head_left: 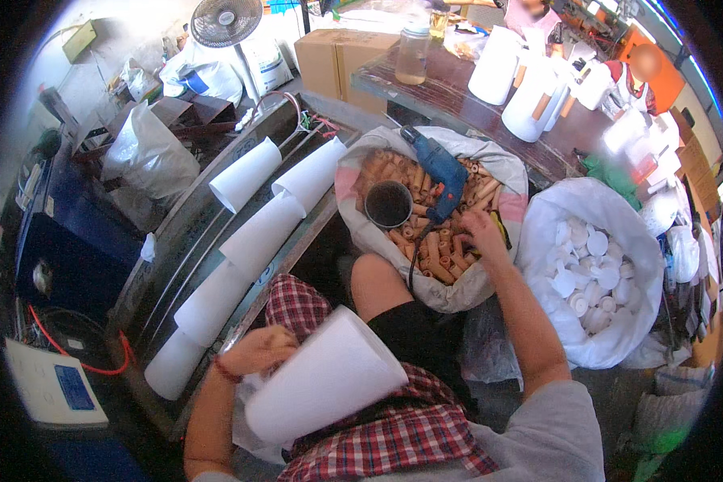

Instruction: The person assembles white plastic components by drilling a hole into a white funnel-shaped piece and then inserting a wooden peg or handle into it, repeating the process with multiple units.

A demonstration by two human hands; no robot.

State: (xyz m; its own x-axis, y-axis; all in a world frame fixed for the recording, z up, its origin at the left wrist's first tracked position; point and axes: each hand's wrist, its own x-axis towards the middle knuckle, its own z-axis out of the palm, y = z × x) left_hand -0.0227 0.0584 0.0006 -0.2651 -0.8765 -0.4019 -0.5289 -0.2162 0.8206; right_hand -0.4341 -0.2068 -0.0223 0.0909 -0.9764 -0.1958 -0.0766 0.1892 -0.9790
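Observation:
A smooth white cone-shaped plastic vessel [329, 377] lies tilted across my lap, its wider end toward the right. Against its upper left side, my left hand [267, 349] is closed with curled fingers; what they grip is hidden. My right hand [484, 234] reaches over the right part of a large white sack [360, 249], its bent fingers apart among tan, hollow, handle-like tubes [438, 249]. On the tubes rest a blue power drill [440, 170] and a dark round cup [388, 204].
Several white cone-shaped vessels [261, 233] lie in rows in a metal-edged trough on the left. A second sack holds white plastic lids [598, 273]. White vessels with tan handles [530, 100] stand on the dark table [450, 80]. People sit far right; a fan [226, 20] stands behind.

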